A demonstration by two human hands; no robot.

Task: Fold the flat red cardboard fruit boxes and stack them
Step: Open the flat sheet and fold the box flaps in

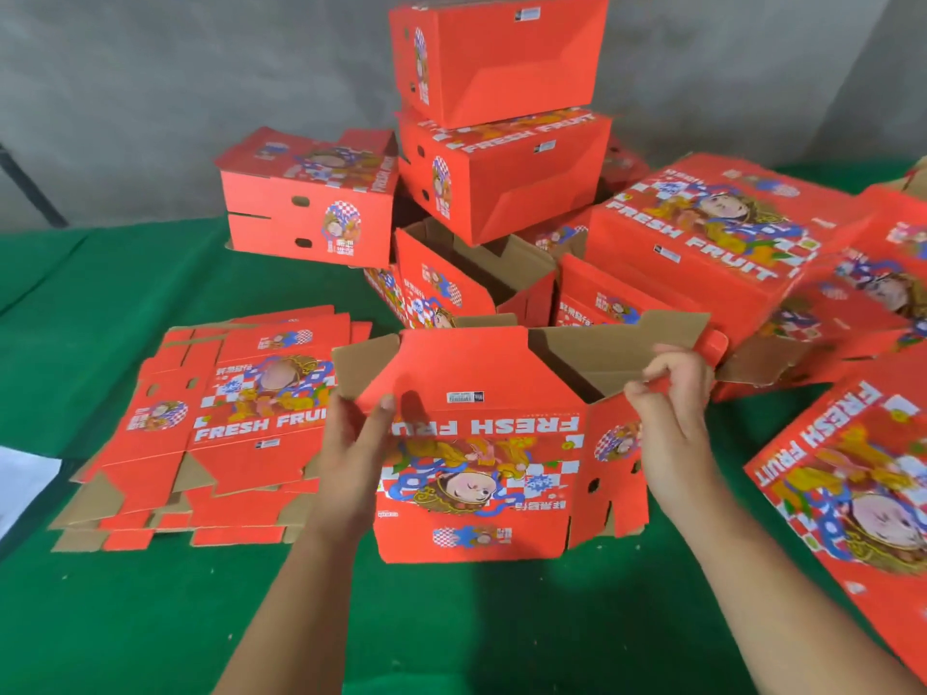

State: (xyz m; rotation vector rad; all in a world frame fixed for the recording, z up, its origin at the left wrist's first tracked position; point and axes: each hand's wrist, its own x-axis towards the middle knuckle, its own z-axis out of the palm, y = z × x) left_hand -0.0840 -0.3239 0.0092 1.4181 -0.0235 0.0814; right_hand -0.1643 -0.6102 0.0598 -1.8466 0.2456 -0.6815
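A half-folded red fruit box stands in front of me on the green table, its brown inside open at the top. My left hand grips its left edge, thumb on the printed face. My right hand pinches the brown flap at the box's upper right corner. A pile of flat red boxes lies to the left. Folded boxes are stacked at the back, with the top one resting on a second.
Another folded box sits at the back left. Open and folded boxes crowd the right side, and one red box lies at the right edge. The green cloth covers the table. A white sheet lies at the far left.
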